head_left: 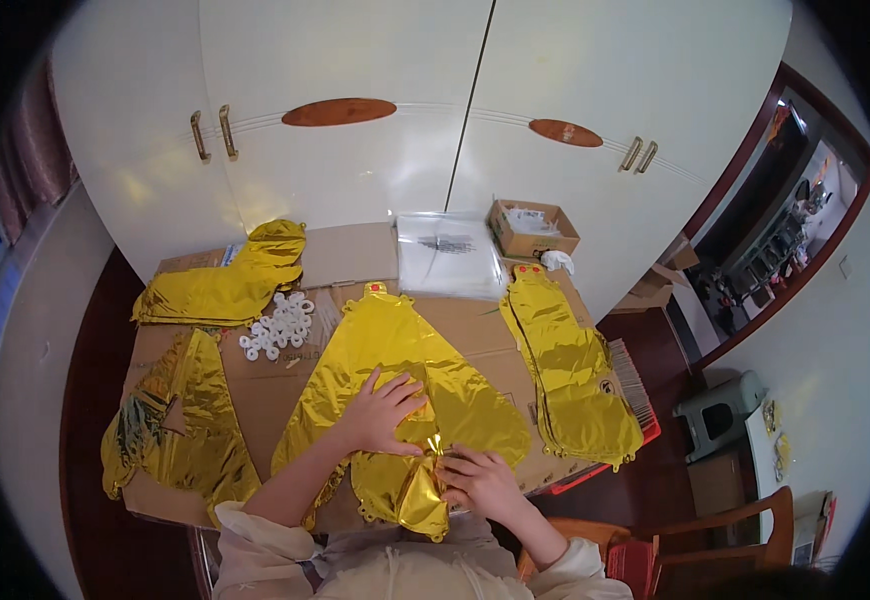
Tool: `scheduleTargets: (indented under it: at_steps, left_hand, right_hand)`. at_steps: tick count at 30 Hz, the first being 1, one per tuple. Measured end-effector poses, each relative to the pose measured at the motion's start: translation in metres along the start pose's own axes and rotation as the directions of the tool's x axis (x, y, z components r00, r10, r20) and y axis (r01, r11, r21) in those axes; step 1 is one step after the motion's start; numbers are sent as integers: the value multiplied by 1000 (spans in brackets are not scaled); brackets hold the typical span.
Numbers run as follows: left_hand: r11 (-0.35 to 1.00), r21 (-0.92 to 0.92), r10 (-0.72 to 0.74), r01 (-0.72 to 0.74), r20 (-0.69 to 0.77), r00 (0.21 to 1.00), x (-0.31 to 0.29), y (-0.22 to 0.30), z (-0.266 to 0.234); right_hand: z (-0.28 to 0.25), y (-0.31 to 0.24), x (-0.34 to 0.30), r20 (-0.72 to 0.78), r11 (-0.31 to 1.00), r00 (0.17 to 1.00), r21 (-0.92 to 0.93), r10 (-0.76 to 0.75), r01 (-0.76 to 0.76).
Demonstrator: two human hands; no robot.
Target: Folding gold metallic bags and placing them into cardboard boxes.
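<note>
Small dark print marks the clear plastic bags [447, 272] at the back of the cardboard-covered desk [470, 322], while on the central gold foil [375, 340] at the front, the left hand [381, 412] lies spread and the right hand [479, 482] curls, whether pinching I cannot tell.

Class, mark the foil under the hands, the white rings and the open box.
Foil [387, 345]: head view, upper part.
White rings [281, 324]: head view, middle of the pile.
Open box [543, 243]: head view, front wall.

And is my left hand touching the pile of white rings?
Apart: the head view shows brown cardboard and part of the gold foil between the left hand and the white rings.
</note>
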State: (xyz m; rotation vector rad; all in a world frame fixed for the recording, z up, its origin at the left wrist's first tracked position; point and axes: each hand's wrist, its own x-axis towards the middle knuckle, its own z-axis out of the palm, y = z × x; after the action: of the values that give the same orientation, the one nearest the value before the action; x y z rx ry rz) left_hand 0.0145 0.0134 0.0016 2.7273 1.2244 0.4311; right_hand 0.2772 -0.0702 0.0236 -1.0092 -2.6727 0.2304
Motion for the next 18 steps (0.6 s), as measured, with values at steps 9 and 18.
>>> scheduleTargets:
  at_steps: [9,18]
  left_hand:
    - [1000,-20,8,-9,-13,1000,1,0,2]
    - [998,51,32,-31,-8,999,-1,2,2]
  right_hand:
    - [-4,5,18,155,986,987,-167,41,-15]
    - [-4,10,32,253,970,964,-242,75,-12]
